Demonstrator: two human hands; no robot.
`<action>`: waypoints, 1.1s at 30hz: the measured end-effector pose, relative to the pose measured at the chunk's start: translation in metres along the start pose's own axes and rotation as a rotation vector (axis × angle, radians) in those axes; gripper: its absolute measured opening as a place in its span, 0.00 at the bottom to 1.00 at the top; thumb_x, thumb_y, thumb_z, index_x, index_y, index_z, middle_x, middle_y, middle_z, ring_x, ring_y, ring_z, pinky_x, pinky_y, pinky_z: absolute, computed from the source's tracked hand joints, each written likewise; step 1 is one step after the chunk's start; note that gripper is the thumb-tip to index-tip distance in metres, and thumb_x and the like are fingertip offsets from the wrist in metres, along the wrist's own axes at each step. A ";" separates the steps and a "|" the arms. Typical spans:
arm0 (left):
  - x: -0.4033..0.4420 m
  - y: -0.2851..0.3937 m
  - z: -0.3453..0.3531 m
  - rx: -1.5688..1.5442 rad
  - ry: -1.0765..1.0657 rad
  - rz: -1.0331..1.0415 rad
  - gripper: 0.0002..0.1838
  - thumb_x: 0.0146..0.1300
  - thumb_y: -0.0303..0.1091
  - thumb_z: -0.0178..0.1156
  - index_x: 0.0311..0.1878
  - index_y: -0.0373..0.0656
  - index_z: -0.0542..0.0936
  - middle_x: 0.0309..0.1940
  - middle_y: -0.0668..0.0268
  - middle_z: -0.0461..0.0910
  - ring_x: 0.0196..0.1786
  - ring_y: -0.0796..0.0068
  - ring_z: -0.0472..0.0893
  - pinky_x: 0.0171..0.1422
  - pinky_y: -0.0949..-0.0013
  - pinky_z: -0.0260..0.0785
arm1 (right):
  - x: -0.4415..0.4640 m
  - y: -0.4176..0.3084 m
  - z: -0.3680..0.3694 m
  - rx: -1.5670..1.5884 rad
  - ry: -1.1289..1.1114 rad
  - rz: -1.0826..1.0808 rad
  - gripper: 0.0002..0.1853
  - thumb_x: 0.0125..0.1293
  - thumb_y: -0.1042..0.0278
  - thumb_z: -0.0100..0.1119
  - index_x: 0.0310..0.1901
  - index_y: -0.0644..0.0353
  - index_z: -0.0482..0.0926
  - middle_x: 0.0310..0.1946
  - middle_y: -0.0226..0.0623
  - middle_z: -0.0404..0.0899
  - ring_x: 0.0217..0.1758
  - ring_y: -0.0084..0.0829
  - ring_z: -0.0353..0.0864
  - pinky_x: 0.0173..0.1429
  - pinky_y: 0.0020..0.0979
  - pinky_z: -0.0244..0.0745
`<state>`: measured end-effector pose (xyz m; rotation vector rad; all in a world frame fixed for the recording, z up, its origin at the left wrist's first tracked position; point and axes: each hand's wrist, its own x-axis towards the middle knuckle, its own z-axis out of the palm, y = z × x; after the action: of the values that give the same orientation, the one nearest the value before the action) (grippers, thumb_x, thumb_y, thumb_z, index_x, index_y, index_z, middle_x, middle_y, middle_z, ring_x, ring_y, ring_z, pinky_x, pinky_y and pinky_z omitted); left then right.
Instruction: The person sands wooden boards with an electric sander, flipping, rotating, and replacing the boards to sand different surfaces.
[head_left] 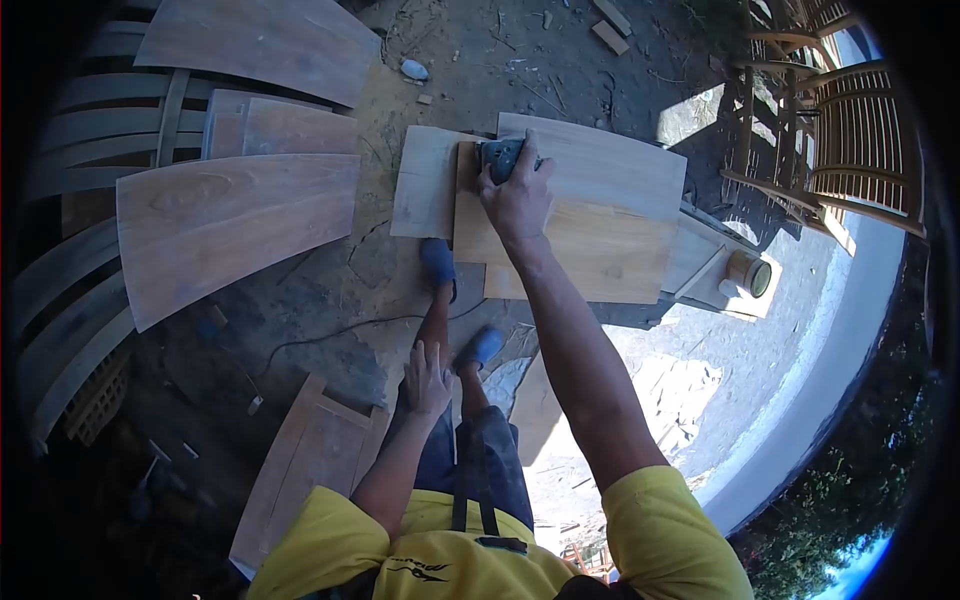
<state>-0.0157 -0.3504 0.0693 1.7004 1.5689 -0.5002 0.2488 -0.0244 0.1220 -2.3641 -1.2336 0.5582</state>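
Observation:
My right hand (520,195) is wrapped over a dark power sander (500,158), which rests near the upper left corner of a wide wooden panel (600,165). Below that strip lies a yellower board surface (590,250). A paler board (425,190) sits just left of the sander. Near my knee, my left hand (430,382) rests on my leg with its fingers apart and nothing in them.
Several wooden panels (240,225) lie on slats at the left. A panel (310,450) is at the lower left, beside a cord (340,328). A round can (748,273) stands at the right, below slatted wooden chairs (860,140).

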 end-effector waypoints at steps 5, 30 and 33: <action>-0.054 0.003 -0.056 0.134 -0.628 -0.330 0.73 0.55 0.70 0.77 0.91 0.71 0.33 0.86 0.36 0.53 0.77 0.27 0.72 0.73 0.34 0.73 | 0.003 -0.011 0.007 -0.060 -0.056 -0.127 0.52 0.60 0.57 0.77 0.83 0.50 0.59 0.54 0.62 0.74 0.44 0.68 0.86 0.47 0.60 0.86; -0.020 0.031 -0.035 0.292 -0.142 -0.385 0.56 0.63 0.70 0.69 0.85 0.47 0.60 0.63 0.44 0.78 0.62 0.46 0.83 0.67 0.48 0.75 | 0.009 -0.029 0.021 0.011 -0.042 -0.081 0.55 0.57 0.59 0.79 0.84 0.48 0.56 0.59 0.64 0.71 0.44 0.65 0.87 0.46 0.57 0.88; -0.014 0.033 -0.042 0.323 -0.126 -0.378 0.55 0.63 0.70 0.68 0.84 0.47 0.61 0.63 0.43 0.78 0.63 0.46 0.83 0.69 0.48 0.74 | 0.006 -0.029 0.018 0.019 -0.170 -0.158 0.56 0.57 0.60 0.80 0.84 0.47 0.56 0.61 0.64 0.70 0.45 0.66 0.88 0.47 0.58 0.88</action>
<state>0.0048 -0.3273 0.1150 1.5618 1.7958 -1.0812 0.2234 -0.0009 0.1209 -2.2155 -1.4668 0.7267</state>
